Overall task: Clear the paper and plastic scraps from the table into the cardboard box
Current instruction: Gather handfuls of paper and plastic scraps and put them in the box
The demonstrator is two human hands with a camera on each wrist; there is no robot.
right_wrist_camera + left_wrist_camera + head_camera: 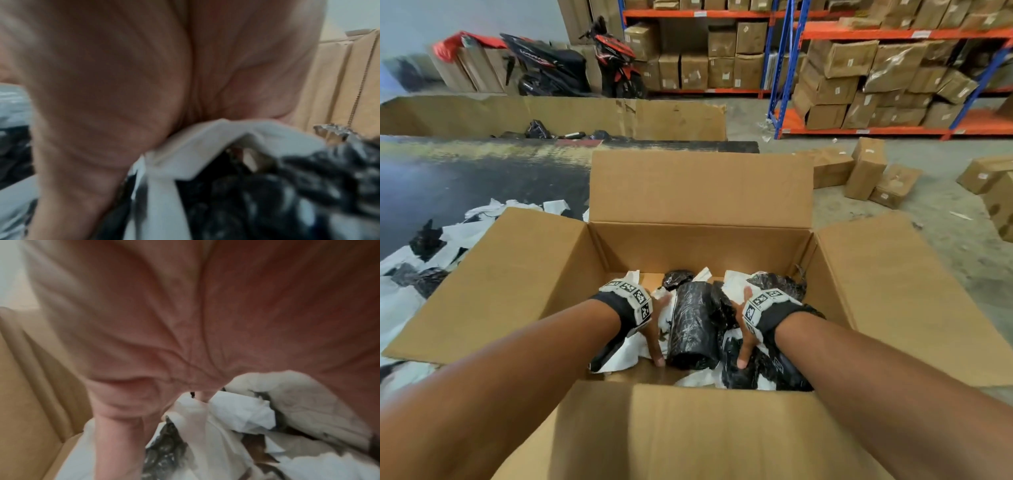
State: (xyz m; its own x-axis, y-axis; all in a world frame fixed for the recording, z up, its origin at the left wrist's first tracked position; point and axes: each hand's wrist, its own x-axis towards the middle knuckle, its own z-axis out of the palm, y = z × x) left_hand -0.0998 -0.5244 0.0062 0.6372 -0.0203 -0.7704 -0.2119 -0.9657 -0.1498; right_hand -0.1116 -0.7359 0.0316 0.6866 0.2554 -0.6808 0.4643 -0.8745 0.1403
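At the bottom of the frame both forearms reach into the open box [524, 274]. The left hand [654, 329] and right hand [744, 329] lie with fingers straight, pressed flat on the scraps on either side of a black plastic roll [693, 329], neither one curled round anything. The wrist views are blurred but agree: palms on white paper [242, 415] and black film [287, 186].

This stuff looks light, soft and springy, so it will likely puff back up once let go. The plastic looks slick. Best gathered in bunched handfuls from underneath, not pinched by an edge, which may tear.

The box holds a shallow layer in its near half; bare floor shows at the far wall. More scraps [421, 260] are on the table [448, 181] at left centre. In the upper left, a second long box [585, 116] holds a few dark bits.
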